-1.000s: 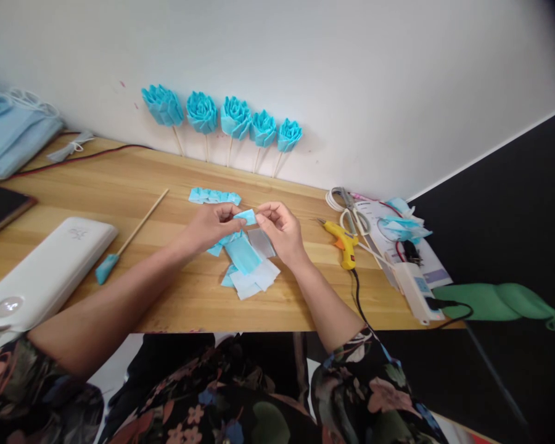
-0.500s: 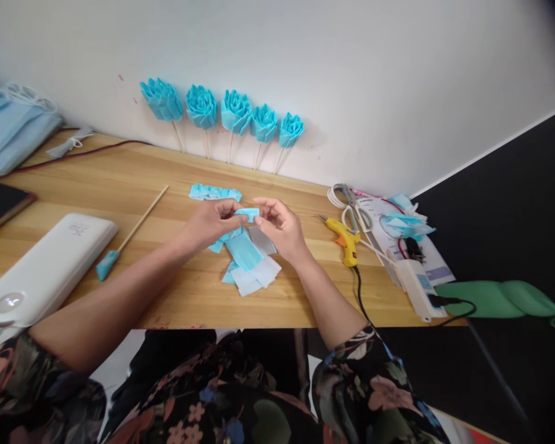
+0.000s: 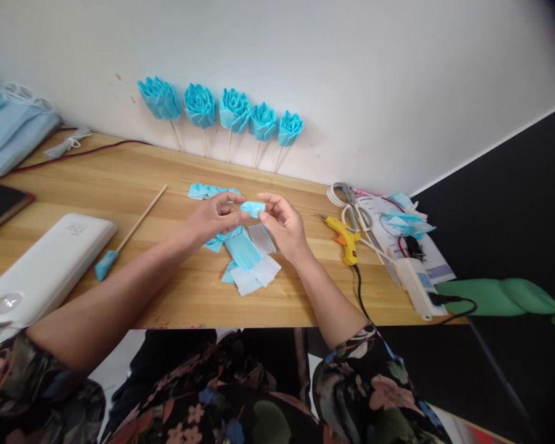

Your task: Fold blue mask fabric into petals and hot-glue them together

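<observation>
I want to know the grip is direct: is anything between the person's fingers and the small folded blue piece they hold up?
Nothing visible. The left hand and right hand both pinch the folded blue piece directly at its ends, above the pile of blue and white pieces on the wooden table.

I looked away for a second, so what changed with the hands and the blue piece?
Both hands, left hand and right hand, kept their grip on the small blue piece, which now looks folded narrower and sits slightly higher. The pile of blue and white pieces and glue gun stayed put.
</observation>
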The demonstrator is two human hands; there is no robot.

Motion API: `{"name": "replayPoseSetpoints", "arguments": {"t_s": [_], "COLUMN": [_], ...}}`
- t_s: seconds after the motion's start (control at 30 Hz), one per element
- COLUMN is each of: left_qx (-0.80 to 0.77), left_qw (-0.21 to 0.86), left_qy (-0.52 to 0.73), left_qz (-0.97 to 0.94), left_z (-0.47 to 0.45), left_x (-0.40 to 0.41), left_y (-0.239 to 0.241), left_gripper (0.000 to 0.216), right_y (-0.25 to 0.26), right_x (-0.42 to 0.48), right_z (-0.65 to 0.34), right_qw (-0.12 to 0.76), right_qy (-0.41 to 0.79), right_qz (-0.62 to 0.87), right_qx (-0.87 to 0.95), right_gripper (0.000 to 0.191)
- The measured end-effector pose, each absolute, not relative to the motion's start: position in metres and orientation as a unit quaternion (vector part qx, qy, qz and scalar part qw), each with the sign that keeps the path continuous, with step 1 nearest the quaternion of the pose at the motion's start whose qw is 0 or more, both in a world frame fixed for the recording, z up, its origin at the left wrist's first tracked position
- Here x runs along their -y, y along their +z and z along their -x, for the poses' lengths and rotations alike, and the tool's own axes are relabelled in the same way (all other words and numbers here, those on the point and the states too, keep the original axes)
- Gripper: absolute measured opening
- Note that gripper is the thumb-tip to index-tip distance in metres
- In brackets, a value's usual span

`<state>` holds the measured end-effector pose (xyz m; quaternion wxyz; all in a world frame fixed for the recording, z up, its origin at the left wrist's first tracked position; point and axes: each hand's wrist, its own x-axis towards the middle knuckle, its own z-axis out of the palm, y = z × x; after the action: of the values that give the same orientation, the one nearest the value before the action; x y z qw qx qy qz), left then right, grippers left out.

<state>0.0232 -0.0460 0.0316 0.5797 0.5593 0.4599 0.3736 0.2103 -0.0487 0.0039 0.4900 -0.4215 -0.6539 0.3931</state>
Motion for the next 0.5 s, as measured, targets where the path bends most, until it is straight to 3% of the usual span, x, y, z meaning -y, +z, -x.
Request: {"name": "replayPoseSetpoints", "arguments": {"t_s": [0.1,0.5], "left_qx": [-0.450,-0.439], "left_qw": [0.574,0.554], "left_qy": [0.372,0.361], "left_qz": [-0.575,-0.609], "left_z": [-0.0218,-0.0200], "left_x": [0.0471,0.0477], "left_y": [0.0320,0.0313], "left_gripper": [0.020,0.020], "right_y": [0.0048,0.0051], "right_x": [0.0490,0.0475], "right_z": [-0.2103,-0.2118], "right_qw": [0.492,0.471], "right_qy": [0.403,0.437], "right_qz": [0.411,0.417], "right_qx": [0.653,0.642], "right_gripper": [0.032,0.043]}}
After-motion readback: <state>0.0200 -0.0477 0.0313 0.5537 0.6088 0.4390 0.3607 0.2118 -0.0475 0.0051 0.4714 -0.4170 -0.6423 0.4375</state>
